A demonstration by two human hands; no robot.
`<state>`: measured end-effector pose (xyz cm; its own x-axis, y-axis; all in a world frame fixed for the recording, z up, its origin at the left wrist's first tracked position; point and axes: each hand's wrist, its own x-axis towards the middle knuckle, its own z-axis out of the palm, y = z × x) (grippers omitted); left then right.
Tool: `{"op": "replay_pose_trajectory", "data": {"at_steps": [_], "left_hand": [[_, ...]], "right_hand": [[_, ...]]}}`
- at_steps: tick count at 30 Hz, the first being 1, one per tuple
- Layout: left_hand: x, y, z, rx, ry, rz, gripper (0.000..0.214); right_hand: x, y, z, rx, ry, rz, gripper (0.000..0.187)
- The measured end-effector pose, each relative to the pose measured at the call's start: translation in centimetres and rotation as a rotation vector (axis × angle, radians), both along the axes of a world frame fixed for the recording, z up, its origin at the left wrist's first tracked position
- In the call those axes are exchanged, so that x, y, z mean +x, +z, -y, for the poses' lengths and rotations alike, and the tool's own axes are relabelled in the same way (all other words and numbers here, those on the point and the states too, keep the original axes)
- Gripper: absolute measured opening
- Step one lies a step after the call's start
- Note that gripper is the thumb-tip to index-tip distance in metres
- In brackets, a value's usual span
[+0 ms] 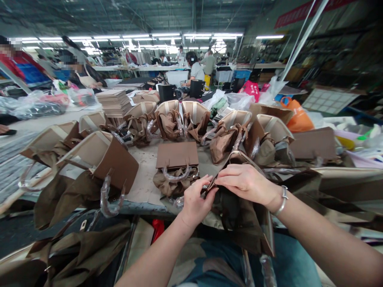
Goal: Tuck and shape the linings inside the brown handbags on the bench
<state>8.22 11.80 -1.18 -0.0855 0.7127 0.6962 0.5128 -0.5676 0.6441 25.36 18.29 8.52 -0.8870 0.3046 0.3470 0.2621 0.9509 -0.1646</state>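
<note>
My left hand [196, 203] is closed, pinching the top edge of a brown paper gift bag [239, 215] that hangs over the table's front edge above my lap. My right hand [247, 181], with a silver bracelet at the wrist, lies over the same bag's rim, fingers curled and gripping it. Dark brown cloth sticks out of the bag between my hands. Just beyond them a flat brown bag [177, 154] lies on the table with a plastic-wrapped handle and crumpled brown cloth below it.
Several open brown bags [179, 115] stuffed with cloth stand in a row across the grey table [146, 159]. A big bag [104, 157] lies tipped at left. A stack of flat bags [115, 101] sits behind. Other people work at far tables. Plastic bags clutter the right side.
</note>
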Motion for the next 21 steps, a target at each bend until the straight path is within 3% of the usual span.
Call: {"op": "replay_pose_trajectory", "data": {"at_steps": [21], "left_hand": [[0.11,-0.30,-0.07,-0.010,0.006,0.022,0.025]], "right_hand": [[-0.56,0.16,0.16,0.044,-0.049,0.078,0.021]]}}
